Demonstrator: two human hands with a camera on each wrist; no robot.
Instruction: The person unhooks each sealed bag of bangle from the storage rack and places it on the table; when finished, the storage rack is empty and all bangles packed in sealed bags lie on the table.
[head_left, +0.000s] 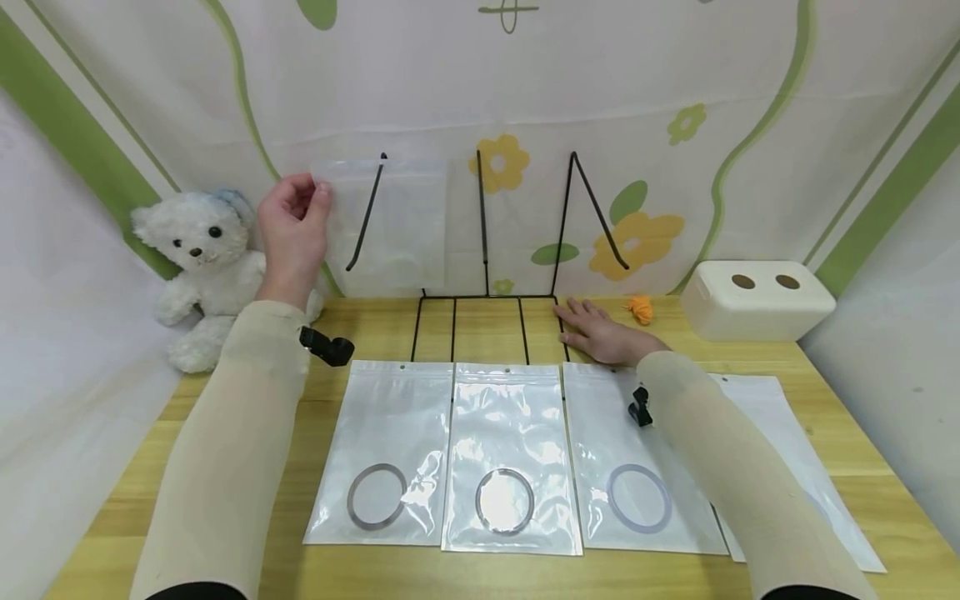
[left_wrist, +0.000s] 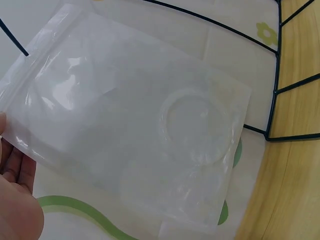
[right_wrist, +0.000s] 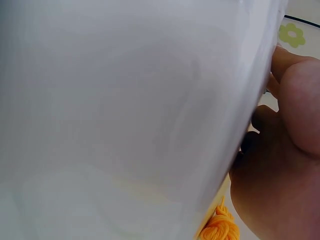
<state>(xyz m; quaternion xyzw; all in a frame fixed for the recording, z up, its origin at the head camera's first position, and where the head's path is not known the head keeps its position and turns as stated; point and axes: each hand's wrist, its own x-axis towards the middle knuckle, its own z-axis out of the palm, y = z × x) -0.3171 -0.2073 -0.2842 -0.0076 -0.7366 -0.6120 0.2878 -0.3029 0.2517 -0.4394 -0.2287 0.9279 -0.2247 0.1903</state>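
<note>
My left hand (head_left: 296, 233) pinches the upper left edge of a translucent zip bag (head_left: 397, 225), thumb in front and fingers behind. The bag hangs at the left hook (head_left: 366, 217) of a black wire rack (head_left: 487, 296), its seal strip at the top of the rod. A faint ring (left_wrist: 162, 120) shows low on it in the left wrist view. With fingers spread, my right hand (head_left: 603, 336) rests on the right side of the rack's base. Below it lies a zip bag with a ring print (head_left: 600, 442); in the right wrist view, pale plastic (right_wrist: 125, 100) fills most of the picture.
Two more ring-printed bags, one at left (head_left: 390, 433) and one in the middle (head_left: 506, 433), lie in the row, plus another bag (head_left: 802, 467) partly under my right forearm. A white teddy bear (head_left: 202, 258) sits left; an orange yarn bundle (head_left: 641, 310) and white box (head_left: 757, 308) stand right.
</note>
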